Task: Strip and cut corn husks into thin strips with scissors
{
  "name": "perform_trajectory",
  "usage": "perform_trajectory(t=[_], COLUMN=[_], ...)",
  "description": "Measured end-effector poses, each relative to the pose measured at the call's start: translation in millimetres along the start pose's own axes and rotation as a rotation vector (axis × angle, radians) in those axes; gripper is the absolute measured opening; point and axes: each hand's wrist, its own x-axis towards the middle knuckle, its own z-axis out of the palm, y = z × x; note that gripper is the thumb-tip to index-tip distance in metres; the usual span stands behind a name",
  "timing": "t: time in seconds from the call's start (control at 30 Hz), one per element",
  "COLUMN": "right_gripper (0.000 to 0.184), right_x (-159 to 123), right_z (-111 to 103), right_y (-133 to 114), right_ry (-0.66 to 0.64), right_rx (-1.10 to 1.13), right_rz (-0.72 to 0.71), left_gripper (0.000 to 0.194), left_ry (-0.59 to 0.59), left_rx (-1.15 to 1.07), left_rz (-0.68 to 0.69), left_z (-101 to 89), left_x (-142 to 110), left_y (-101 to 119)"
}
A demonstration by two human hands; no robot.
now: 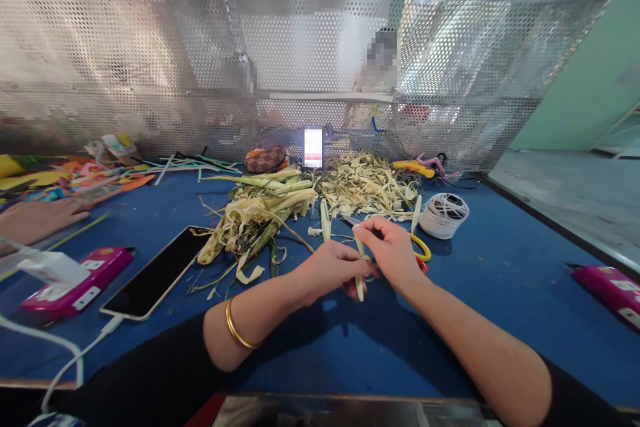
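Observation:
My left hand (330, 273) pinches a narrow, pale green strip of corn husk (360, 289) in front of me, over the blue table. The fingers of my right hand (387, 247) are closed on the upper end of the same strip, close to the left fingers. Partly hidden behind my right hand lie scissors with a yellow and red handle (424, 248). Another husk piece (325, 220) rests just beyond my hands. Left of them is a bundle of corn husks (265, 210), and a heap of husk scraps (370, 183) lies behind.
A spool of white string (444, 217) stands right of my hands. To the left are a phone (157, 273) on a cable and a magenta power strip (80, 283). Another person's hand (43, 220) rests at far left. A perforated metal screen (310, 27) borders the table's back.

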Motion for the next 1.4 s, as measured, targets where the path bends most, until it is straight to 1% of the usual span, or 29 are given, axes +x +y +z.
perform_trajectory(t=[0.13,0.23,0.3,0.33,0.4,0.5,0.53,0.6,0.67,0.73,0.8,0.83,0.87,0.93,1.0,1.03,1.1,1.17,1.27,1.4], right_gripper=[0.026,0.029,0.027,0.025,0.024,0.026,0.026,0.026,0.024,0.019,0.020,0.020,0.019,0.019,0.022,0.024,0.025,0.025,0.026,0.032], right_x=[5,9,10,9,8,6,6,6,7,8,7,6,4,-2,-7,-9,-11,-11,-11,-15], right_z=[-10,-17,-19,-19,-18,-14,-13,-12,-14,-19,-23,-24,-24,-22,-16,-13,-8,-5,-4,-5], right_y=[1,0,-1,-1,-2,-1,0,2,4,3,0,-3,-6,-12,-16,-16,-15,-13,-11,-14], right_ry=[-0.082,-0.191,-0.259,-0.266,-0.213,-0.075,-0.048,-0.048,-0.059,0.007,0.107,0.122,0.101,-0.027,-0.174,-0.224,-0.256,-0.231,-0.167,-0.146], right_rx=[0.014,-0.036,-0.089,-0.116,-0.158,-0.216,-0.234,-0.274,-0.304,-0.343,-0.408,-0.458,-0.519,-0.670,-0.842,-0.925,-1.059,-1.126,-1.088,-0.990], right_rz=[0.019,0.030,0.044,0.051,0.064,0.068,0.056,0.011,-0.061,-0.182,-0.378,-0.499,-0.623,-0.853,-1.015,-1.066,-1.124,-1.149,-1.165,-1.190], left_gripper=[0.023,0.025,0.026,0.026,0.027,0.027,0.026,0.024,0.022,0.020,0.017,0.018,0.018,0.020,0.020,0.021,0.021,0.019,0.022,0.033], left_ry=[0.083,0.151,0.163,0.161,0.160,0.152,0.145,0.133,0.136,0.156,0.197,0.216,0.230,0.245,0.263,0.271,0.264,0.230,0.196,0.225], left_rx=[-0.103,-0.144,-0.139,-0.131,-0.109,-0.080,-0.077,-0.086,-0.112,-0.168,-0.258,-0.308,-0.356,-0.442,-0.506,-0.529,-0.551,-0.540,-0.506,-0.477], left_rz=[-0.014,0.002,0.010,0.011,0.012,0.006,0.001,-0.015,-0.036,-0.057,-0.068,-0.069,-0.066,-0.050,-0.039,-0.037,-0.026,0.000,0.035,0.062], left_z=[-7.7,-14.4,-17.0,-17.5,-17.1,-15.0,-14.5,-14.0,-14.8,-17.0,-20.0,-21.5,-22.9,-24.7,-25.1,-24.7,-23.5,-22.5,-22.5,-23.3], left_x=[2,4,6,6,6,6,6,6,6,7,9,9,10,12,14,14,15,14,14,14], left_y=[1,2,2,2,2,3,3,4,3,2,2,1,1,0,-1,-1,-2,-2,-2,-5])
